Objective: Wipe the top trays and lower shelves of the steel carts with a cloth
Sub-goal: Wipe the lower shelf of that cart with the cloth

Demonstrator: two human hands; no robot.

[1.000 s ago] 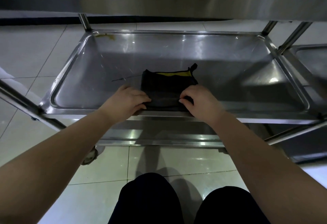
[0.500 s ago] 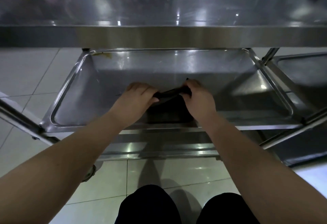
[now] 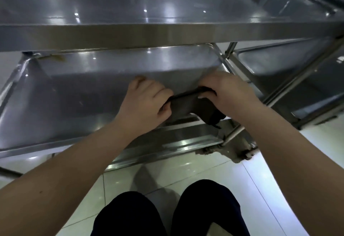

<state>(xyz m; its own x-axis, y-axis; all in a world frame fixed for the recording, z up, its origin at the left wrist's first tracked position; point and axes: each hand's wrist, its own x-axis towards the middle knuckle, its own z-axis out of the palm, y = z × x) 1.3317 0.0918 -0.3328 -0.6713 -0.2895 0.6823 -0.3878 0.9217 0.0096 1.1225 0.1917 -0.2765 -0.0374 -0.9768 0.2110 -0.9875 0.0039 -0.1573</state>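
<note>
Cloth (image 3: pixel 193 103) gripped btwn left hand (image 3: pixel 145 101) & right hand (image 3: pixel 229 92) over lower shelf (image 3: pixel 74 96); stain (image 3: pixel 55 58) at rear corner, wiping prob unfinished.

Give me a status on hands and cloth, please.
Left hand and right hand both grip the cloth. Cloth bunched over lower shelf, near rim. Brown smear at far left corner.

Dark, near-black cloth (image 3: pixel 193 105); silver-grey steel lower shelf (image 3: pixel 74 94) with a brown smear at its far left; pale glossy floor tiles (image 3: pixel 186 172); black trousers (image 3: pixel 130 215).
</note>
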